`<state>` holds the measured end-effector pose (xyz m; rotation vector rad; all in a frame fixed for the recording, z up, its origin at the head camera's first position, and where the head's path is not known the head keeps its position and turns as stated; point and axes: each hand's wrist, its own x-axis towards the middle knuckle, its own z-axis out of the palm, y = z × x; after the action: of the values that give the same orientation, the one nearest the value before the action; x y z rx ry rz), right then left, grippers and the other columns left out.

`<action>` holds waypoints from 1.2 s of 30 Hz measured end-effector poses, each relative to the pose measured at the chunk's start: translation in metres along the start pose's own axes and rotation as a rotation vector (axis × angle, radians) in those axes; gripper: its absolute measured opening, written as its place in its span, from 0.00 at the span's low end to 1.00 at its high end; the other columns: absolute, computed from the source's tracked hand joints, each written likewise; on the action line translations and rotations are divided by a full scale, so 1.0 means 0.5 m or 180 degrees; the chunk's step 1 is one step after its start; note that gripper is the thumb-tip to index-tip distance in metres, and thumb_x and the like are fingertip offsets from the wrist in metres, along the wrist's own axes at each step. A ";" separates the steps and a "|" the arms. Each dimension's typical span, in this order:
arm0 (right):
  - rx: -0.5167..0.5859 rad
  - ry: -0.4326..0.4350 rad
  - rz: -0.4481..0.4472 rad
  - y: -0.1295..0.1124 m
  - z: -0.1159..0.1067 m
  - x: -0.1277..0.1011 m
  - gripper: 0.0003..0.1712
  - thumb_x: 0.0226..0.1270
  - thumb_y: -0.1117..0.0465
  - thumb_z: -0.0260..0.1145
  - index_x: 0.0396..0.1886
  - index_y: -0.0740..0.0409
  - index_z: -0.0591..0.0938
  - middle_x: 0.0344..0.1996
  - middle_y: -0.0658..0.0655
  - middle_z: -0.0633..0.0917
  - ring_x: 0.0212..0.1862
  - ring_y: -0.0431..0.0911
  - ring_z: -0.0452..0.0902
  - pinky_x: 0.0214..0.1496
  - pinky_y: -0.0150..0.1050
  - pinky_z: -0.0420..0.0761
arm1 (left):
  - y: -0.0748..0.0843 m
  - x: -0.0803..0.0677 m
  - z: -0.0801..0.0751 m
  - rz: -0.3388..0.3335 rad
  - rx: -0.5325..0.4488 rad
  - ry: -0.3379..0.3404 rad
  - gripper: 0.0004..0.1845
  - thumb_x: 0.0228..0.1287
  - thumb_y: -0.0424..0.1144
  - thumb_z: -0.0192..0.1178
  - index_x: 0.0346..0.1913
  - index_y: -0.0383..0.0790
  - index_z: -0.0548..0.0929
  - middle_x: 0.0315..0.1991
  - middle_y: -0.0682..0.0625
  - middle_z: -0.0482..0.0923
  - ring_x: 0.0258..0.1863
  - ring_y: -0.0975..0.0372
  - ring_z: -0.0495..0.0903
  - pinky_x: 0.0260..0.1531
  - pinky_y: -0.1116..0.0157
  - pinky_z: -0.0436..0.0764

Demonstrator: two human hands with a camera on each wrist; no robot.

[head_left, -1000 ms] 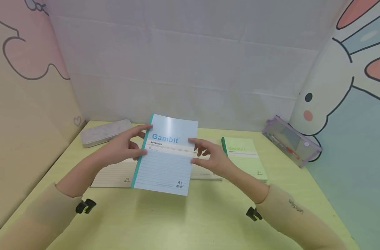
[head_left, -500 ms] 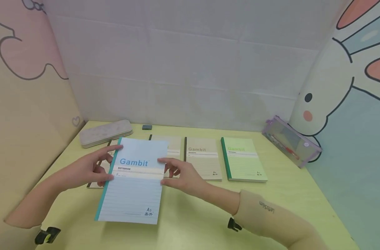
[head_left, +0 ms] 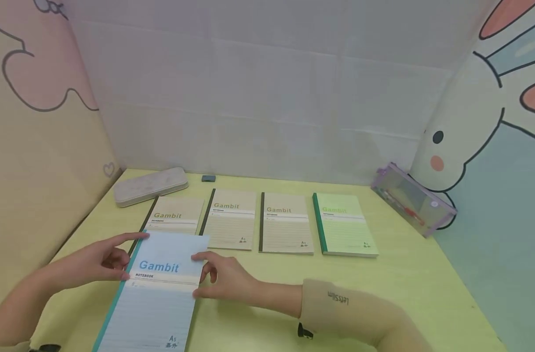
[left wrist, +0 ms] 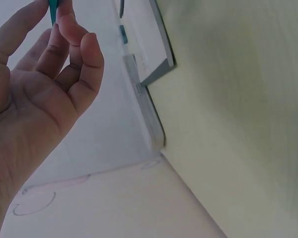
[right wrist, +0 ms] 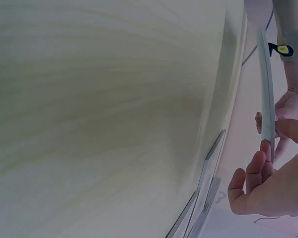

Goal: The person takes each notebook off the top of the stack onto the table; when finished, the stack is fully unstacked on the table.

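A blue Gambit notebook [head_left: 155,298] with a teal spine is held above the table's front left part, its lower edge cut off by the head view. My left hand [head_left: 89,261] pinches it along the spine; in the left wrist view that hand [left wrist: 49,84] grips a sliver of teal. On the opposite edge my right hand [head_left: 227,276] pinches it between thumb and fingers. Seen edge-on in the right wrist view, the notebook [right wrist: 266,89] is up off the table. Behind it a beige notebook [head_left: 175,208] lies partly covered.
Two more beige notebooks [head_left: 229,220] [head_left: 286,224] and a green notebook [head_left: 344,225] lie in a row on the yellowish table [head_left: 403,303]. A pale pencil case [head_left: 150,187] and a small dark block [head_left: 208,178] are at the back left. At right stands a purple-edged clear pouch [head_left: 412,200].
Both hands have carried the blue notebook left and toward the front edge, uncovering the beige notebooks and the small dark block. The grip on it looks the same.
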<state>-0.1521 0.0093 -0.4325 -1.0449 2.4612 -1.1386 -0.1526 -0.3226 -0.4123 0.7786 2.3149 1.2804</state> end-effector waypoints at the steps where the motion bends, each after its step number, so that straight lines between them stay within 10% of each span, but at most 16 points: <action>1: -0.0069 -0.0031 0.0018 0.001 0.009 0.005 0.36 0.52 0.57 0.75 0.62 0.51 0.71 0.28 0.40 0.82 0.24 0.29 0.65 0.26 0.21 0.67 | -0.008 -0.003 0.000 -0.0030 -0.0023 -0.0009 0.42 0.61 0.34 0.62 0.73 0.41 0.50 0.25 0.46 0.75 0.22 0.61 0.73 0.27 0.67 0.75; 19: -0.1131 -0.0609 0.0542 -0.036 0.114 0.055 0.39 0.49 0.45 0.75 0.62 0.41 0.70 0.16 0.29 0.74 0.25 0.24 0.68 0.35 0.26 0.65 | -0.112 -0.050 -0.006 -0.0373 -0.0232 -0.0325 0.44 0.58 0.32 0.64 0.72 0.33 0.48 0.27 0.54 0.75 0.26 0.67 0.75 0.26 0.68 0.75; 36: -0.1315 -0.0905 0.0128 0.002 0.083 0.051 0.34 0.56 0.45 0.70 0.62 0.41 0.71 0.24 0.35 0.73 0.27 0.28 0.67 0.29 0.24 0.65 | -0.130 -0.045 -0.015 -0.0559 0.0412 -0.0125 0.39 0.57 0.35 0.66 0.67 0.28 0.57 0.30 0.52 0.73 0.28 0.69 0.76 0.25 0.70 0.74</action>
<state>-0.1514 -0.0317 -0.4588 -1.1606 2.5180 -0.4338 -0.1577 -0.3697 -0.4627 0.6185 2.3933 1.0400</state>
